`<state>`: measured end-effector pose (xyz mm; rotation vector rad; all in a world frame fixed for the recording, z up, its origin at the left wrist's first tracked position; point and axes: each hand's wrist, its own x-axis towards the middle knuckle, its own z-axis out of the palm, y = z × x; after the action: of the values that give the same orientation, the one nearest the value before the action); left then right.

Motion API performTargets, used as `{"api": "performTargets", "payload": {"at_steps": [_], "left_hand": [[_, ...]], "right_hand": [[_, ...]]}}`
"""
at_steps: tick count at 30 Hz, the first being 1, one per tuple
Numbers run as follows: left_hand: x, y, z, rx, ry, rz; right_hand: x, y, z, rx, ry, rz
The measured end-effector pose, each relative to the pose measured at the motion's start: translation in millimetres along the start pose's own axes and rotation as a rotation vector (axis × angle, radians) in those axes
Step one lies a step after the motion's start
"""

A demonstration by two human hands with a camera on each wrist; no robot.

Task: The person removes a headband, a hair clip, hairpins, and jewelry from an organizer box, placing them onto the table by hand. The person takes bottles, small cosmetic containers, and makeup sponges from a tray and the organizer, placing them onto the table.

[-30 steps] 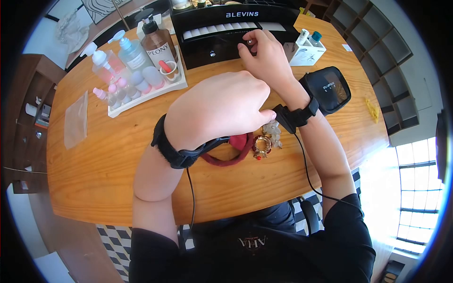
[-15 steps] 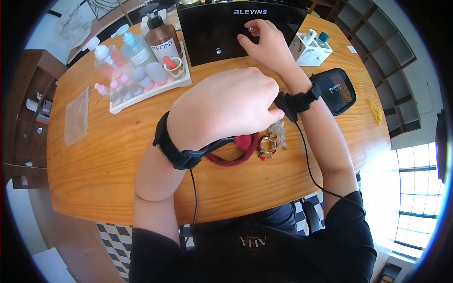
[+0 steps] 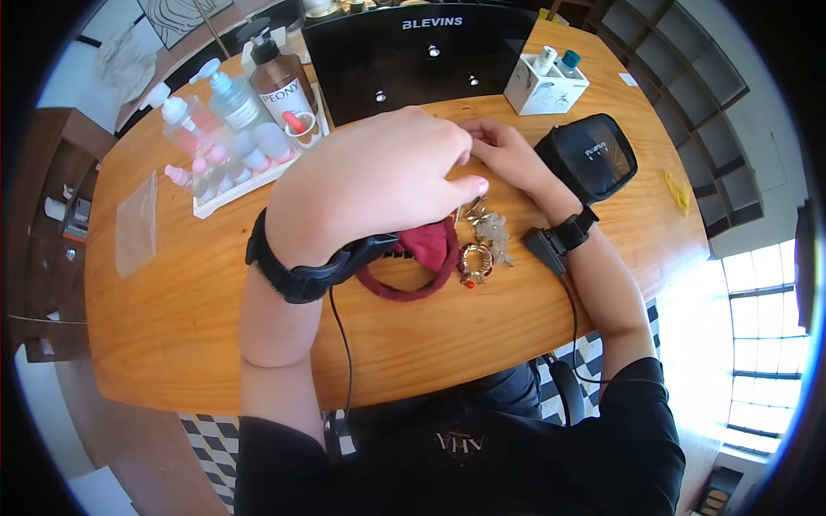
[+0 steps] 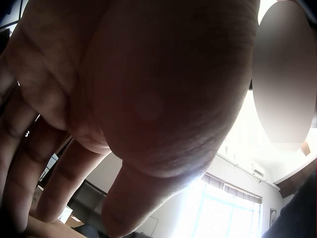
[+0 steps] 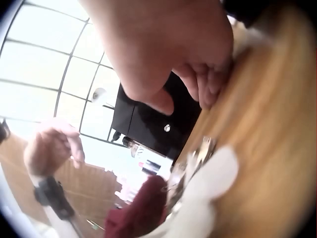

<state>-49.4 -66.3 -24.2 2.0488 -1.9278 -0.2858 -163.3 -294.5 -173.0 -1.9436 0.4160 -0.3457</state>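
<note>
My left hand [image 3: 374, 176] hovers over the near middle of the table, fingers loose in the left wrist view [image 4: 64, 148] and holding nothing. Partly beneath it lies a burgundy fabric headband [image 3: 404, 293]. Beside that are a gold beaded ring-shaped piece [image 3: 475, 262] and a pale petalled hair ornament [image 3: 492, 230]. My right hand [image 3: 512, 159] is low over the wood in front of the black BLEVINS box [image 3: 413, 64], its fingers loosely bent. Nothing shows between thumb and fingers in the right wrist view [image 5: 178, 74]. The box's drawer fronts, with crystal knobs [image 3: 434, 52], are flush.
At the left, a white tray [image 3: 211, 206] carries pump bottles and small bottles. A flat clear bag [image 3: 138, 225] lies further left. To the right are a marbled holder [image 3: 544, 96] with two bottles, a black zip case [image 3: 588, 157] and a yellow scrap [image 3: 677, 193]. Cables hang from both wrists.
The drawer with white ring rolls, open a second ago, has been pushed in. My right hand has left its front and come back toward me. The left hand has shifted slightly left.
</note>
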Motion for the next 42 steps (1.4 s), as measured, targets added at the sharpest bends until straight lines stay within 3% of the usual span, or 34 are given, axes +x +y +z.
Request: {"api": "performTargets", "payload": {"at_steps": [12,20,25,27,30,33,42], "left_hand": [[6.7,9.8,-8.9,-0.08,-0.169,-0.229],[-36.2,-3.6,-32.6,-0.183,0.019,-0.285],[-62.6,-34.5,0.9,-0.214,-0.08,-0.341],[-73.1,-52.4,23.9,-0.376,-0.28,-0.549],[-88.7,-71.4,59.1,-0.533,-0.175,-0.669],[-95.7,-79.4,79.7,-0.553,-0.055,-0.648],[-105.4,-105.1,87.3,-0.776,-0.058,-0.601]], "right_hand": [[-11.2,-7.1,4.3,0.002,-0.018,0.006],[-8.9,2.3,9.5,0.019,-0.021,-0.064],[-12.6,-2.3,8.0,0.026,-0.082,-0.08],[-12.9,-1.3,7.6,0.074,-0.08,-0.07],[-11.8,1.9,8.2,0.033,-0.076,-0.069],[-11.1,1.7,8.6,0.014,-0.087,-0.065],[-15.7,-1.1,7.2,0.069,-0.052,-0.1]]}}
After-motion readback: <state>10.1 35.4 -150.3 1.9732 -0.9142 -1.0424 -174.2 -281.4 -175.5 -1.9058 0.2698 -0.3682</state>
